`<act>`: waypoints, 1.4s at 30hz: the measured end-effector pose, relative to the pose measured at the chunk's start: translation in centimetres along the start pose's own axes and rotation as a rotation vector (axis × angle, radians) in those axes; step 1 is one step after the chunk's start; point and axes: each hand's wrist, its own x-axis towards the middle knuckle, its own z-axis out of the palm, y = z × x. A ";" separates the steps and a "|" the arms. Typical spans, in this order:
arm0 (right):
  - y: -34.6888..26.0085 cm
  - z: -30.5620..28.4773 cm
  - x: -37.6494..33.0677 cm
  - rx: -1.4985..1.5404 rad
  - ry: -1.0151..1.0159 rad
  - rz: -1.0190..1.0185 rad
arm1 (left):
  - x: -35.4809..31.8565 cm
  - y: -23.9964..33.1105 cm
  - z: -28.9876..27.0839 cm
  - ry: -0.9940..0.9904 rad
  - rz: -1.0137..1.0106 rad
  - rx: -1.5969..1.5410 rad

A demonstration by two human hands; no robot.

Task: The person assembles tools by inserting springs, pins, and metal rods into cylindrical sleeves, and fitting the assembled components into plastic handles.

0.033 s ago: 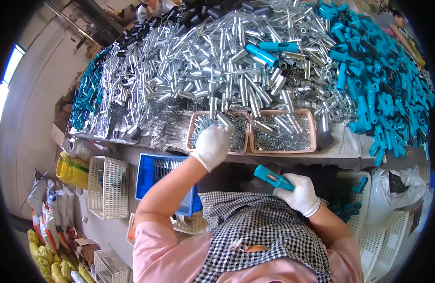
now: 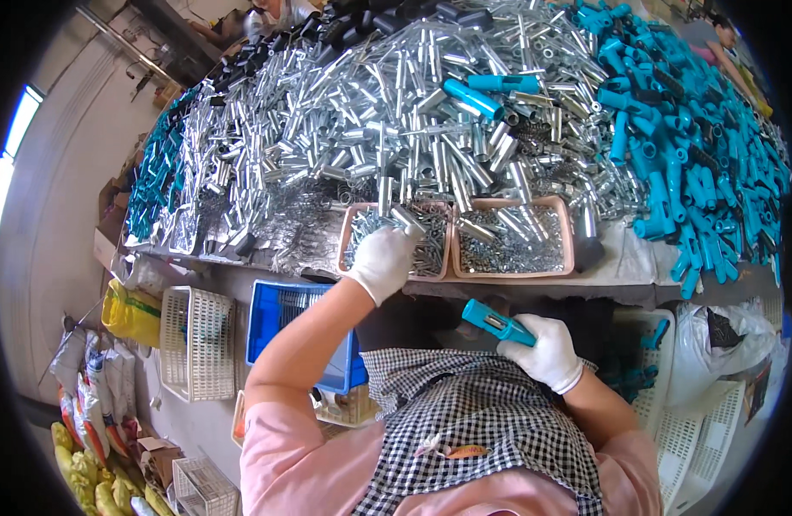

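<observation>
Teal slotted tube (image 2: 501,326) — glossy, rounded — in the white-gloved right hand (image 2: 548,353).

Bright light enters from the left window (image 2: 18,125); fisheye edges bend.

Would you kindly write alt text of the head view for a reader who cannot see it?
A person's white-gloved right hand holds a teal tubular part, while the gloved left hand is over the left tray of two with small metal parts. Beyond lie heaped silvery metal pieces and, rightward, teal parts.
</observation>
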 end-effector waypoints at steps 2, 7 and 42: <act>0.0 0.2 0.0 0.013 0.037 -0.031 | 0.6 -0.3 0.4 -0.161 -0.003 -0.016; 0.1 0.1 0.0 -0.061 0.102 -0.091 | 1.4 -0.3 -0.5 -0.113 0.030 0.062; -1.6 0.5 -2.4 -0.402 0.029 -0.436 | -4.5 10.6 -4.5 -0.648 0.026 -0.946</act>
